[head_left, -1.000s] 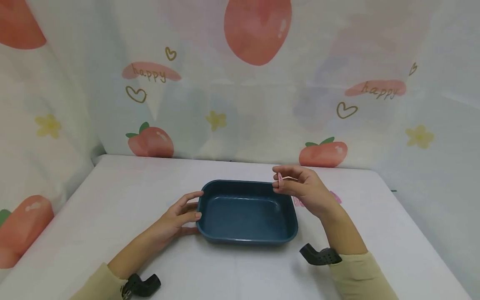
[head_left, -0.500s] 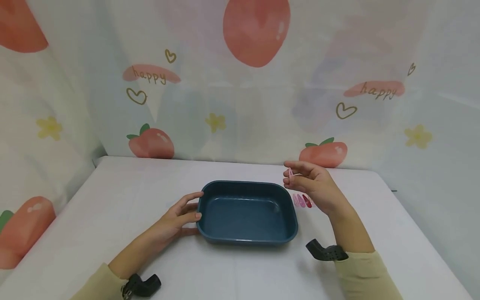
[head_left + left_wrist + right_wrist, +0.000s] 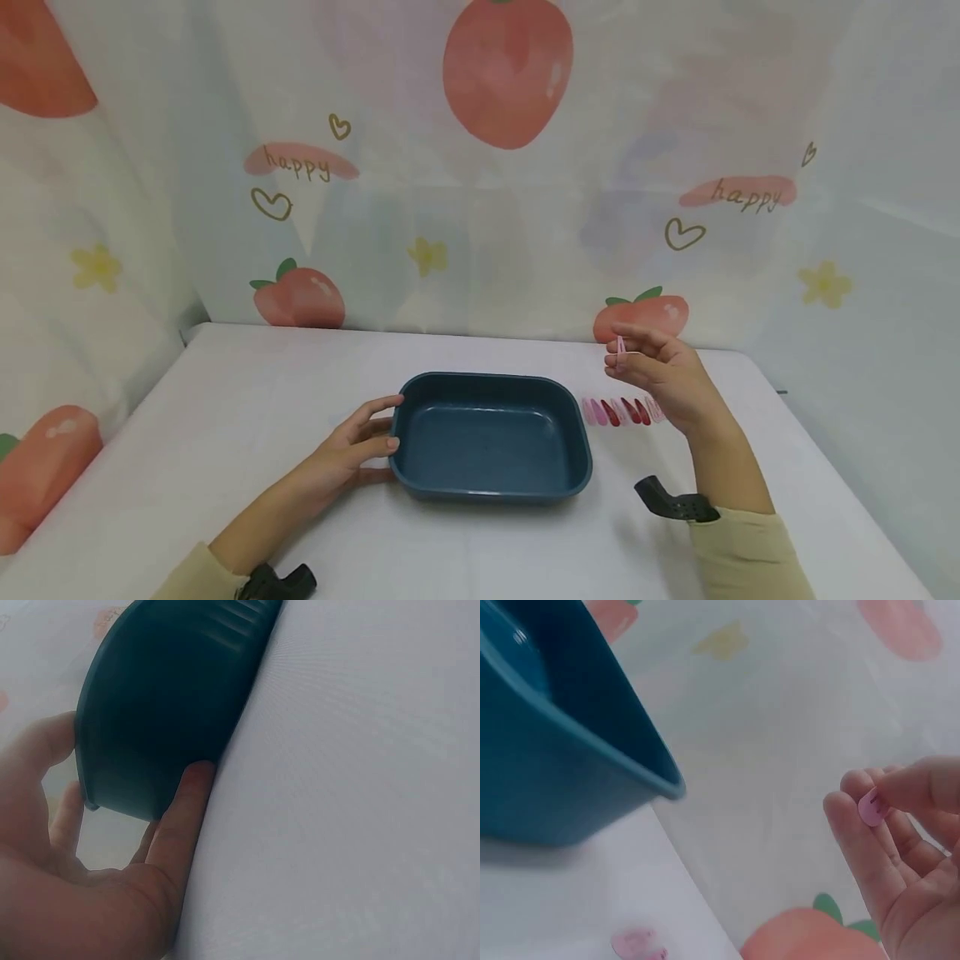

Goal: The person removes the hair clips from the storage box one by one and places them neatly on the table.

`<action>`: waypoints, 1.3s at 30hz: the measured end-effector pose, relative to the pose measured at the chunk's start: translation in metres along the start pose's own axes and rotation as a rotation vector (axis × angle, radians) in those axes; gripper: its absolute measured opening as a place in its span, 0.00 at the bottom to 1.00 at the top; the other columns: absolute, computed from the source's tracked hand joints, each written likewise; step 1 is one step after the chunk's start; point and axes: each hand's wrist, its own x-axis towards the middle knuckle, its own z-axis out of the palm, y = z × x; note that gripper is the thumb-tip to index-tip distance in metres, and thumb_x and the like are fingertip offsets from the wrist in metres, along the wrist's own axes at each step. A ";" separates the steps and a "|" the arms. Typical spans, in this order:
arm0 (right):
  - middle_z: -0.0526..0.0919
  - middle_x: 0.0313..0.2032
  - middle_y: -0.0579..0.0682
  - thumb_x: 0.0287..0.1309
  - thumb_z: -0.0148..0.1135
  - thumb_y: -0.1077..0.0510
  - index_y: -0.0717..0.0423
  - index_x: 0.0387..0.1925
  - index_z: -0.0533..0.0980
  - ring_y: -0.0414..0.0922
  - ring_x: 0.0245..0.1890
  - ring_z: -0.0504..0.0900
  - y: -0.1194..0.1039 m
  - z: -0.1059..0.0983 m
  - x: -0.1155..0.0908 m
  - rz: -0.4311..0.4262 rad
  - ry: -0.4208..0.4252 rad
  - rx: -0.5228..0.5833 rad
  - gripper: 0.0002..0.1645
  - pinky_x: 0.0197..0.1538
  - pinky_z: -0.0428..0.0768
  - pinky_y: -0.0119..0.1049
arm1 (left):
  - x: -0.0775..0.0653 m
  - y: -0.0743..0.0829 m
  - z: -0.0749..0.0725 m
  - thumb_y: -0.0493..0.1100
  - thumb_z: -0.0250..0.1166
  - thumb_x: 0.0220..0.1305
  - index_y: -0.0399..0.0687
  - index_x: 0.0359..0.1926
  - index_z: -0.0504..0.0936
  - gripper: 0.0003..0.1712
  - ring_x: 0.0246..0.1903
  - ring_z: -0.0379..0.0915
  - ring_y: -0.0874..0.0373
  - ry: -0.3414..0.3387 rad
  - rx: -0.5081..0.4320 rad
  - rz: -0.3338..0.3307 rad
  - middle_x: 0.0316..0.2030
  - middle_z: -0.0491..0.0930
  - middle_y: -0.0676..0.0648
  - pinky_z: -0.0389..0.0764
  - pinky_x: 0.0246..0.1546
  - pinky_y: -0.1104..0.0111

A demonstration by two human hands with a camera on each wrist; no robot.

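Observation:
My left hand rests against the left end of a dark blue rectangular plastic basin, its spread fingers and thumb touching the rim and side. In the left wrist view, one finger lies low along the basin wall near the tabletop. Up off the table at the right, my right hand pinches a small pink snap hair clip between thumb and fingertips; the clip's rounded end shows in the right wrist view. Beneath that hand, several pink and red hair clips lie in a row, the row's right end partly hidden.
A white cloth covers the table. Behind and to the left hangs a pale curtain printed with red fruit, yellow flowers and hearts. The inside of the basin shows only its bare floor. Black wrist cameras sit at both cuffs.
My right hand has moved right, away from the basin, with the hair clip still pinched. More of the clip row shows now. My left hand stays at the basin.

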 end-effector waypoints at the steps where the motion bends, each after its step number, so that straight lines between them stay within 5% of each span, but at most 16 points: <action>1: 0.82 0.42 0.49 0.66 0.60 0.66 0.57 0.61 0.74 0.41 0.41 0.87 0.001 -0.003 -0.001 0.007 0.015 -0.002 0.23 0.48 0.84 0.34 | 0.000 0.000 0.000 0.42 0.61 0.71 0.60 0.75 0.58 0.36 0.68 0.62 0.38 0.002 0.001 0.000 0.74 0.54 0.36 0.79 0.56 0.49; 14: 0.84 0.40 0.47 0.67 0.61 0.62 0.58 0.60 0.71 0.40 0.39 0.88 0.018 -0.045 -0.007 0.089 0.153 -0.003 0.21 0.46 0.84 0.31 | -0.003 0.000 0.000 0.42 0.61 0.71 0.60 0.75 0.59 0.35 0.66 0.65 0.40 0.009 0.000 -0.007 0.74 0.54 0.36 0.79 0.56 0.49; 18: 0.84 0.40 0.45 0.69 0.60 0.61 0.62 0.63 0.67 0.38 0.38 0.87 0.023 -0.054 -0.011 0.126 0.198 -0.094 0.24 0.44 0.84 0.28 | -0.001 0.000 0.000 0.42 0.60 0.72 0.61 0.75 0.58 0.35 0.67 0.64 0.39 0.000 0.007 -0.007 0.74 0.55 0.37 0.79 0.56 0.50; 24: 0.82 0.40 0.41 0.70 0.58 0.62 0.56 0.64 0.69 0.34 0.37 0.87 0.032 -0.073 -0.016 0.185 0.271 -0.158 0.23 0.42 0.84 0.26 | 0.002 -0.001 0.000 0.42 0.60 0.72 0.60 0.75 0.58 0.35 0.67 0.63 0.38 0.002 0.002 0.000 0.74 0.55 0.37 0.79 0.56 0.50; 29: 0.80 0.42 0.38 0.71 0.57 0.57 0.56 0.68 0.66 0.33 0.40 0.86 0.041 -0.088 -0.017 0.286 0.326 -0.329 0.27 0.43 0.83 0.24 | 0.002 -0.001 -0.002 0.41 0.60 0.72 0.59 0.75 0.58 0.35 0.67 0.63 0.39 0.001 -0.009 0.006 0.73 0.55 0.37 0.79 0.56 0.49; 39: 0.82 0.48 0.46 0.69 0.59 0.58 0.60 0.69 0.67 0.31 0.39 0.83 0.069 -0.101 -0.021 0.432 0.401 -0.494 0.30 0.43 0.82 0.23 | 0.003 -0.002 0.001 0.41 0.61 0.71 0.60 0.75 0.59 0.35 0.67 0.64 0.38 0.008 -0.005 -0.001 0.73 0.55 0.36 0.79 0.56 0.49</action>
